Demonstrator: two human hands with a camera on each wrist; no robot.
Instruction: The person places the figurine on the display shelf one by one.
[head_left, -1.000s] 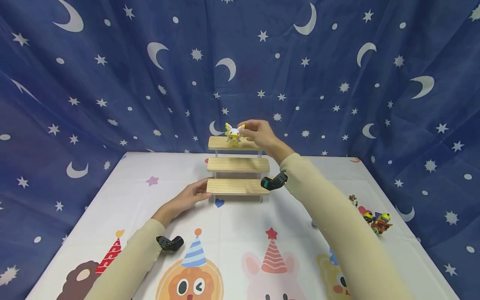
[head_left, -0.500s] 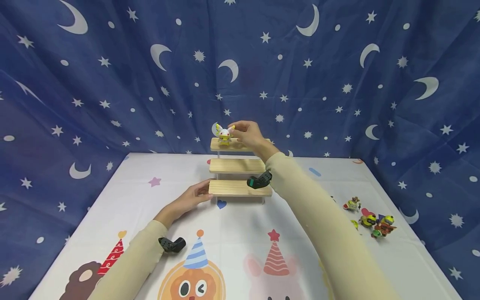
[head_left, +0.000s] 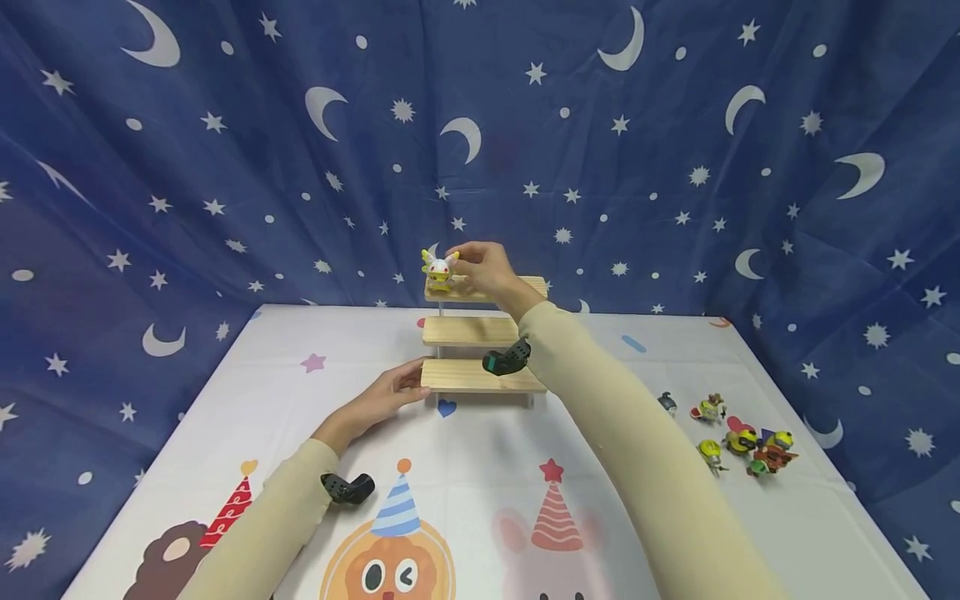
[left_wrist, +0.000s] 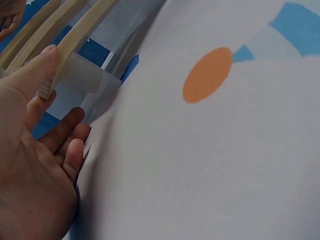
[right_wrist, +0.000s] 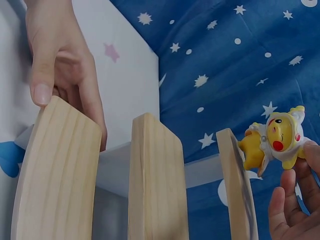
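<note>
My right hand (head_left: 486,268) pinches a small yellow figurine (head_left: 438,271) in a white eared hood by one side of its head. It stands at the left end of the top tier of a wooden three-tier display shelf (head_left: 480,333). In the right wrist view the figurine (right_wrist: 276,136) has red cheeks, and its base is right at the top board (right_wrist: 235,185). My left hand (head_left: 381,397) grips the left end of the bottom board (head_left: 483,379). Seen from the left wrist, the thumb lies over that board's end with the index finger beneath; the other fingers are loosely bent.
Several small figurines (head_left: 742,440) lie grouped on the right of the table, beyond my right sleeve (head_left: 622,433). A white cloth (head_left: 300,400) with cartoon prints covers the table. Behind the shelf hangs a blue star-and-moon curtain (head_left: 510,150).
My right hand has moved left along the top tier with the figurine, from near its middle to its left end. The left hand stays on the bottom board. More figurines show at right.
</note>
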